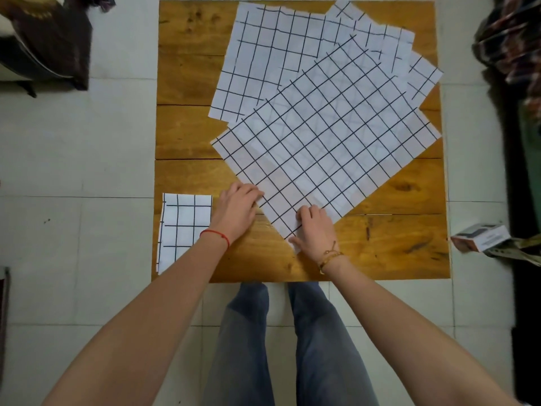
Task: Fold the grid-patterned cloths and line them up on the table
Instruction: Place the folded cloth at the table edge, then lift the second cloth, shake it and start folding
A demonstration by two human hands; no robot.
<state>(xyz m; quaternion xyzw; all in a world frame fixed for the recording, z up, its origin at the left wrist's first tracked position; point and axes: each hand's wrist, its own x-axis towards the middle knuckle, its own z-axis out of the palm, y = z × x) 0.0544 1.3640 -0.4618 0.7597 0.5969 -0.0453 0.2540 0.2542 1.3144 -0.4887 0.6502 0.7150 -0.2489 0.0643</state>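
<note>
Several white cloths with black grid lines lie overlapped on a wooden table [190, 136]. The top cloth [328, 142] lies flat and turned like a diamond, its near corner pointing at me. My left hand [238, 209] grips its near-left edge, fingers curled over the cloth. My right hand [314, 230] grips the near corner, thumb under the tip. Under it lie more spread cloths [269, 60] toward the far side. One folded grid cloth [184, 230] sits at the table's near-left corner.
The table stands on a pale tiled floor. A small box [480, 237] lies on the floor to the right, beside dark patterned fabric [515, 45]. A dark object with brown cloth [49, 39] sits at the far left. My legs [287, 347] are below the table's near edge.
</note>
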